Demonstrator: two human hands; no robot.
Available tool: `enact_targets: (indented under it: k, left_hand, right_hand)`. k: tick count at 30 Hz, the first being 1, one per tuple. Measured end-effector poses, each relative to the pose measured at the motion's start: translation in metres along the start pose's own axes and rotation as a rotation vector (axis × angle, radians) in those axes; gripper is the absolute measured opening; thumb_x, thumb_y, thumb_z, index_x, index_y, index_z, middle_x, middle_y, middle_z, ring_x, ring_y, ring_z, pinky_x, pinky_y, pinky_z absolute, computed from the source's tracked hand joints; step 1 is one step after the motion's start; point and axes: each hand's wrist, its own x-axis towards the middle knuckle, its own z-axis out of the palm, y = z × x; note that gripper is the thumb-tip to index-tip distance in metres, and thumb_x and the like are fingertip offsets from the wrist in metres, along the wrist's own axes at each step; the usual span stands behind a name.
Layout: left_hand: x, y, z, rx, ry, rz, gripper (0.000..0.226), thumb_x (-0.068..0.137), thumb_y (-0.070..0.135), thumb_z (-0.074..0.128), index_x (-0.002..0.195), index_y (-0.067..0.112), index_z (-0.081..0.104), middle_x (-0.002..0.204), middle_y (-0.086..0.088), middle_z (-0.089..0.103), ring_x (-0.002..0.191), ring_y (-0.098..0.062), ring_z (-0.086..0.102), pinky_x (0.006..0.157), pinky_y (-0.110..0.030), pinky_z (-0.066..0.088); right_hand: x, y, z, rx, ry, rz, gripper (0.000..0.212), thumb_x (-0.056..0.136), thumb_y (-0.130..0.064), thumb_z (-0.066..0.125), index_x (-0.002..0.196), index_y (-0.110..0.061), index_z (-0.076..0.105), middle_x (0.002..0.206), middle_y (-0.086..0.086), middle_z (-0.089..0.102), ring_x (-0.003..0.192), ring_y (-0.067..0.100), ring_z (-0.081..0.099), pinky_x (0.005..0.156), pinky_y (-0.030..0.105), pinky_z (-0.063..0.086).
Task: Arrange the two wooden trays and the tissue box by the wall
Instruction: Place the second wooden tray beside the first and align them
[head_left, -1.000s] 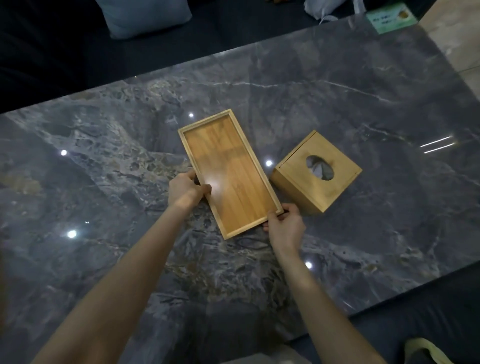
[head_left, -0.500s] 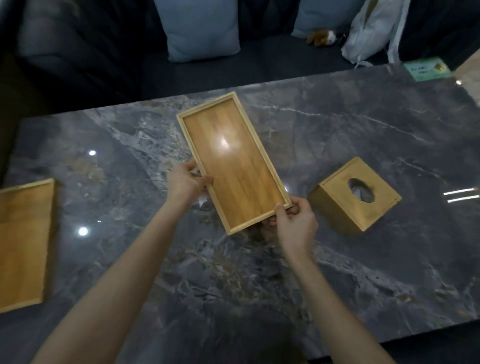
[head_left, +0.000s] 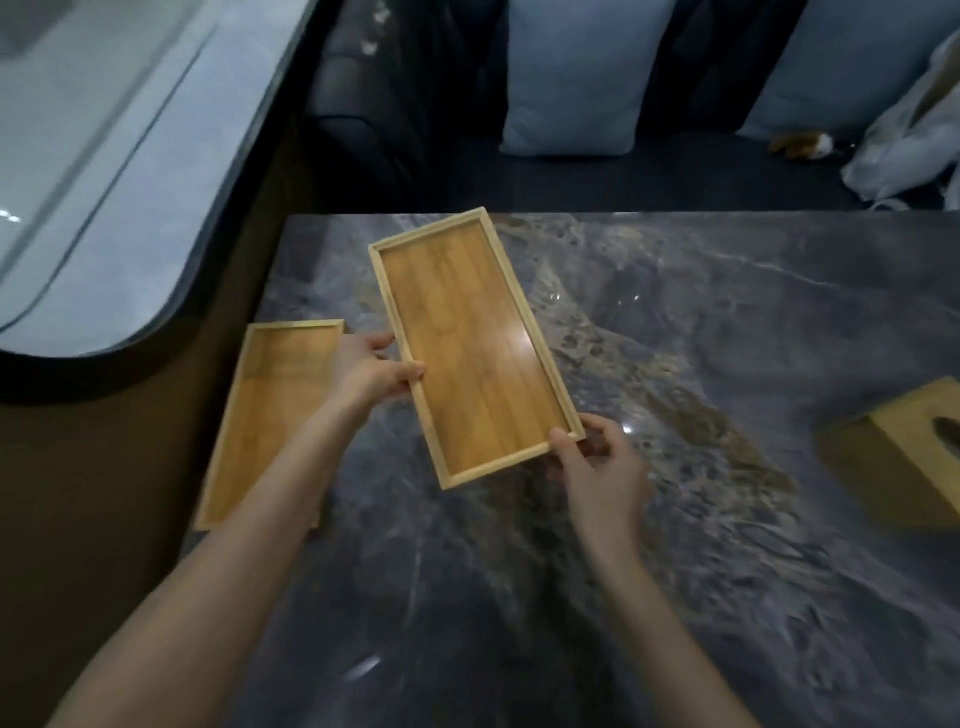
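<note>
At far left I see a flat rectangular wooden tray (head_left: 270, 415) lying along the grey marble table (head_left: 675, 571) edge. My left hand (head_left: 371, 371) and right hand (head_left: 597, 467) clamp a second rectangular wooden tray (head_left: 475, 348), raised and tilted above the table. The square wooden tissue box (head_left: 904, 457) sits well apart, far right.

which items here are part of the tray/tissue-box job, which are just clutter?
Part of the job:
- held wooden tray, gripped by left hand and right hand
- second wooden tray, flat at the table's left edge
- tissue box, far right

Just lying about:
- cushions
- white bag
- small plush toy
</note>
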Motion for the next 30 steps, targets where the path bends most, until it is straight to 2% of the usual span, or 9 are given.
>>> enact_targets:
  k: [4, 6, 8, 11, 14, 17, 21, 27, 30]
  left_hand:
    - [0.003, -0.014, -0.042, 0.04, 0.005, -0.015, 0.058, 0.075, -0.006, 0.067, 0.129, 0.001, 0.046, 0.073, -0.003, 0.057, 0.075, -0.023, 0.062, 0.06, -0.026, 0.058]
    - [0.008, -0.024, -0.056, 0.041, -0.03, -0.041, 0.059, 0.076, -0.007, 0.066, 0.131, 0.003, 0.046, 0.089, -0.01, 0.062, 0.085, -0.028, 0.065, 0.057, -0.025, 0.057]
    - [0.014, -0.035, -0.064, 0.042, -0.057, -0.08, 0.061, 0.077, -0.006, 0.065, 0.133, 0.005, 0.043, 0.106, -0.017, 0.06, 0.099, -0.033, 0.064, 0.066, -0.029, 0.055]
    - [0.024, -0.053, -0.066, 0.043, -0.108, -0.137, 0.064, 0.078, -0.004, 0.064, 0.135, 0.007, 0.039, 0.119, -0.021, 0.059, 0.104, -0.032, 0.063, 0.072, -0.032, 0.056]
    - [0.033, -0.07, -0.062, 0.068, -0.158, -0.161, 0.063, 0.079, -0.003, 0.063, 0.136, 0.008, 0.039, 0.121, -0.019, 0.057, 0.106, -0.031, 0.062, 0.079, -0.034, 0.055]
    - [0.041, -0.083, -0.058, 0.086, -0.173, -0.188, 0.062, 0.079, -0.001, 0.064, 0.135, 0.01, 0.04, 0.123, -0.017, 0.056, 0.105, -0.03, 0.062, 0.072, -0.031, 0.055]
    - [0.054, -0.094, -0.059, 0.12, -0.188, -0.21, 0.055, 0.079, 0.0, 0.064, 0.13, 0.01, 0.046, 0.121, -0.017, 0.059, 0.104, -0.029, 0.063, 0.077, -0.033, 0.056]
    - [0.064, -0.099, -0.056, 0.26, -0.158, -0.104, 0.046, 0.081, 0.006, 0.064, 0.125, 0.009, 0.052, 0.114, -0.015, 0.063, 0.097, -0.027, 0.065, 0.084, -0.039, 0.057]
    - [0.067, -0.102, -0.053, 0.355, -0.14, -0.034, 0.039, 0.082, 0.009, 0.063, 0.121, 0.009, 0.056, 0.112, -0.014, 0.064, 0.097, -0.026, 0.065, 0.087, -0.041, 0.056]
  right_hand:
    - [-0.021, 0.003, 0.032, 0.013, -0.064, 0.024, 0.01, 0.083, -0.012, 0.065, 0.082, -0.021, 0.062, 0.075, 0.011, 0.066, 0.06, 0.018, 0.062, 0.05, 0.024, 0.053]
    - [-0.03, 0.007, 0.042, -0.032, -0.083, 0.004, 0.012, 0.084, -0.014, 0.065, 0.076, -0.023, 0.063, 0.07, 0.009, 0.065, 0.059, 0.02, 0.061, 0.052, 0.028, 0.054]
    - [-0.036, 0.016, 0.051, -0.131, -0.083, -0.023, 0.012, 0.081, -0.021, 0.067, 0.071, -0.025, 0.063, 0.069, 0.007, 0.066, 0.064, 0.023, 0.063, 0.062, 0.037, 0.053]
    - [-0.04, 0.029, 0.062, -0.282, -0.077, -0.014, 0.01, 0.078, -0.028, 0.07, 0.073, -0.022, 0.064, 0.075, 0.008, 0.068, 0.07, 0.023, 0.064, 0.069, 0.041, 0.054]
    - [-0.044, 0.038, 0.071, -0.393, -0.04, -0.018, 0.003, 0.08, -0.021, 0.068, 0.078, -0.019, 0.066, 0.074, 0.006, 0.068, 0.072, 0.027, 0.064, 0.071, 0.041, 0.052]
    - [-0.048, 0.042, 0.074, -0.535, -0.009, -0.048, 0.01, 0.082, -0.021, 0.065, 0.086, -0.013, 0.069, 0.077, 0.003, 0.064, 0.074, 0.024, 0.061, 0.071, 0.034, 0.048]
    - [-0.047, 0.045, 0.083, -0.639, 0.009, -0.071, 0.011, 0.084, -0.023, 0.063, 0.085, -0.014, 0.068, 0.075, -0.002, 0.057, 0.073, 0.02, 0.057, 0.067, 0.028, 0.04]
    - [-0.045, 0.052, 0.094, -0.666, 0.026, -0.068, 0.013, 0.086, -0.024, 0.061, 0.086, -0.012, 0.068, 0.08, 0.004, 0.064, 0.077, 0.026, 0.061, 0.068, 0.032, 0.044]
    - [-0.046, 0.055, 0.099, -0.66, 0.008, -0.052, 0.015, 0.088, -0.024, 0.058, 0.086, -0.012, 0.066, 0.078, -0.002, 0.058, 0.075, 0.019, 0.056, 0.067, 0.028, 0.038]
